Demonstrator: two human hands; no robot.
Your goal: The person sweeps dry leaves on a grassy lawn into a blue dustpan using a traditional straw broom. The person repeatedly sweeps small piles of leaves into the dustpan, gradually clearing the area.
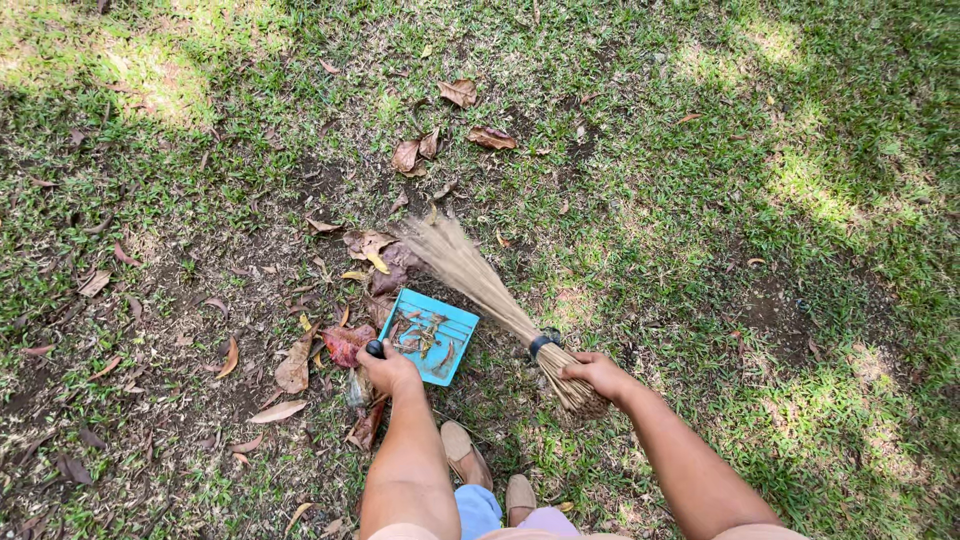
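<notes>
Clearly our left hand (388,370) clasps the dustpan (432,335), right hand (597,373) the broom (490,290); tilting may spill leaves (425,338).

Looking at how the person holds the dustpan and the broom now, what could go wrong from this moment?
1. The blue dustpan already holds some leaves, and the left hand grips only its dark handle end; a tilt could spill them back onto the grass.
2. The right hand holds the stick broom at its bound end, so the splayed tips may flick the dry leaves past the pan rather than in.
</notes>
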